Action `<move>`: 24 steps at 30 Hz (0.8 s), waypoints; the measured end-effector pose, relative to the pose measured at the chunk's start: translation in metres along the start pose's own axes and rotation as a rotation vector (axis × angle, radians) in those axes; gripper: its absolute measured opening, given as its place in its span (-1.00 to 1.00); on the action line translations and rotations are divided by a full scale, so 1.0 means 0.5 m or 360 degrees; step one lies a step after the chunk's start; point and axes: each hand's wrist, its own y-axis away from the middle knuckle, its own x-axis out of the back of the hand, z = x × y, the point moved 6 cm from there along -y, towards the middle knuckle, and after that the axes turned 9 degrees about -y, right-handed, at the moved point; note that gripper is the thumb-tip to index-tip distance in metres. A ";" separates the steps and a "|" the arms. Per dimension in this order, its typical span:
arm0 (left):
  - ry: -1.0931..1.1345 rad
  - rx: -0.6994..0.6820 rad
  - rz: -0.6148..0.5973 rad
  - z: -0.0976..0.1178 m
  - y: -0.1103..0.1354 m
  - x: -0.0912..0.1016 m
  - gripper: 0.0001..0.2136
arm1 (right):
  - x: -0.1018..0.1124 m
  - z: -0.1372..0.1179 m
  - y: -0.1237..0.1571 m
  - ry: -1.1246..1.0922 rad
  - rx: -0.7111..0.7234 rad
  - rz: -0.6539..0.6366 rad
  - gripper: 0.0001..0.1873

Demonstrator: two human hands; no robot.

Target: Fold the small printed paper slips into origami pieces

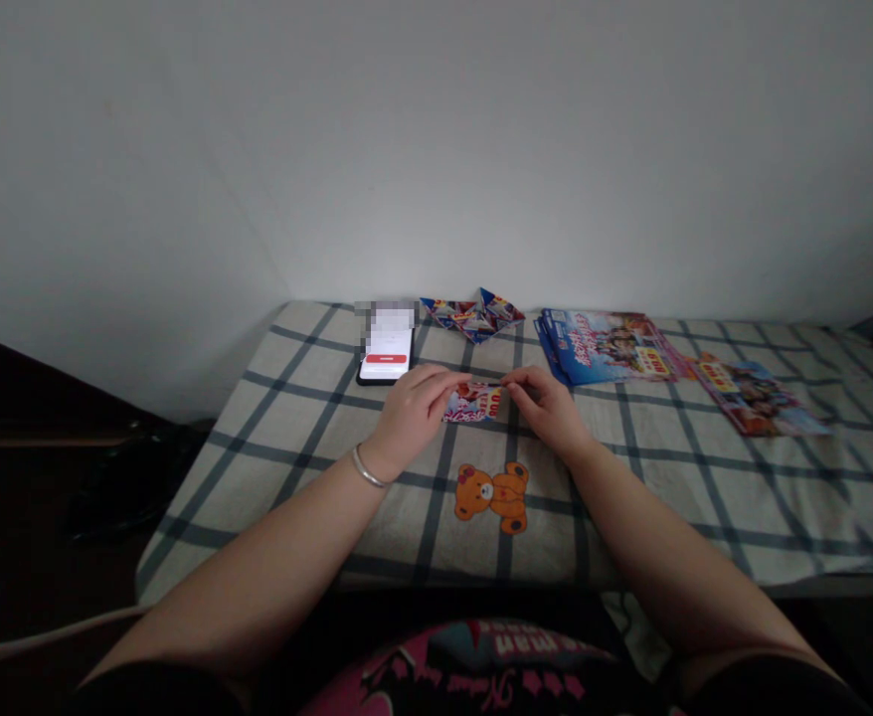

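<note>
Pinching a small multicoloured printed-paper piece [475, 403] at opposite ends, the left hand [411, 410] and right hand [548, 406] hold it over the blue-checked beige cloth [294, 423] in the head view. Probably light, pliable and easily creased; grip only the edges.

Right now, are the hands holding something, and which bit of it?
Yes, a small printed paper. The left hand has its left end, fingers along the top edge; the right hand pinches its upper right corner.
</note>
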 end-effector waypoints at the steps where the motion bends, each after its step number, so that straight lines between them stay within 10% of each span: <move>1: 0.0033 -0.0007 0.0010 0.002 0.000 0.001 -0.75 | 0.001 0.000 0.000 0.0021 0.0002 -0.0001 -0.86; 24: 0.0314 -0.0124 -0.0302 0.013 0.002 -0.029 -0.82 | -0.022 -0.032 0.003 0.0317 0.0281 -0.0350 -0.71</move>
